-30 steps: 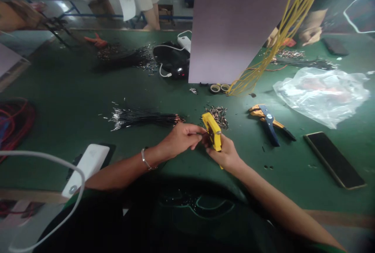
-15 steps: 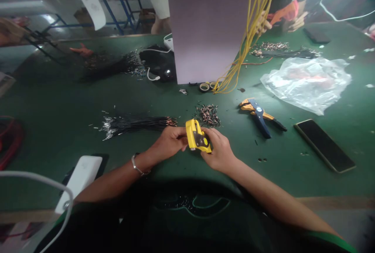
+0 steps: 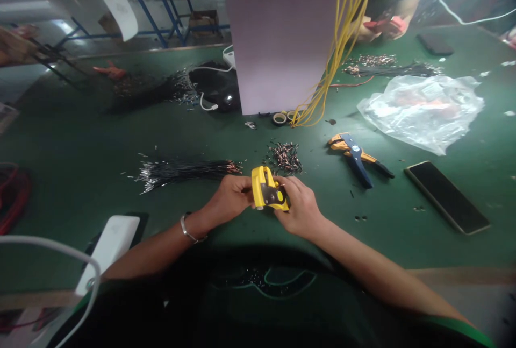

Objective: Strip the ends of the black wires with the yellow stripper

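Note:
A yellow wire stripper with a dark body sits in my right hand, whose fingers wrap its handles. At the tool's left side, my left hand is closed with the fingertips against or close to the head. Whatever those fingers pinch is hidden from me. Just beyond the tool lies a pile of short copper-tipped black wire bits. Left of the pile, a bundle of black wires rests on the green table, with silvery ends to the left and copper ends to the right.
Blue-orange pliers, a phone and a plastic bag lie to the right. A tall pale panel stands ahead, beside hanging yellow wires. A white power bank is near left. A co-worker's hands show beyond.
The wire stripper has tilted slightly, its handles closer to my right palm. Across the table, the co-worker's hands and red tool have shifted; a standing person has left view behind the panel.

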`<state>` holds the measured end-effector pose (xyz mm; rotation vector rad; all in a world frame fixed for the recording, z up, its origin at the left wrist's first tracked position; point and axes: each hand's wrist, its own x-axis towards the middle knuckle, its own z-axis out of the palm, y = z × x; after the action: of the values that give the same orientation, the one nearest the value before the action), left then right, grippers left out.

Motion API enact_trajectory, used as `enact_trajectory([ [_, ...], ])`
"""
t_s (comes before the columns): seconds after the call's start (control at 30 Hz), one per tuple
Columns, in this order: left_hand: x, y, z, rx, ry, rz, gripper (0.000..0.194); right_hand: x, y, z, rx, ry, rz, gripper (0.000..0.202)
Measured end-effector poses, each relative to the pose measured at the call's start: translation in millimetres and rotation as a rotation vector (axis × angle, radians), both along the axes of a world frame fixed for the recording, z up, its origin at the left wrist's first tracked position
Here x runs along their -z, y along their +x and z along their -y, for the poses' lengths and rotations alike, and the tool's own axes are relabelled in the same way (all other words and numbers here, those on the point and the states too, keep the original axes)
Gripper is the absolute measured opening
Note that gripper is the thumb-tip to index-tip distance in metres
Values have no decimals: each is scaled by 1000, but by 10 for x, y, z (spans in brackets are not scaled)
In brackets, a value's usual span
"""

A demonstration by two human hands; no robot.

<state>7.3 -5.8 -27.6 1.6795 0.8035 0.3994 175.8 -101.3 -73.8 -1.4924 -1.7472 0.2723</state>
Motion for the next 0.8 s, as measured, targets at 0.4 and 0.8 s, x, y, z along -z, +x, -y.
enact_trajectory([
  [0.4,10,4,-18,48,78,-59,19,87,8,6,19,6,28,40],
  [0.8,2,16,-33,60,69,-55,18,81,5,8,30,-24,38,21],
])
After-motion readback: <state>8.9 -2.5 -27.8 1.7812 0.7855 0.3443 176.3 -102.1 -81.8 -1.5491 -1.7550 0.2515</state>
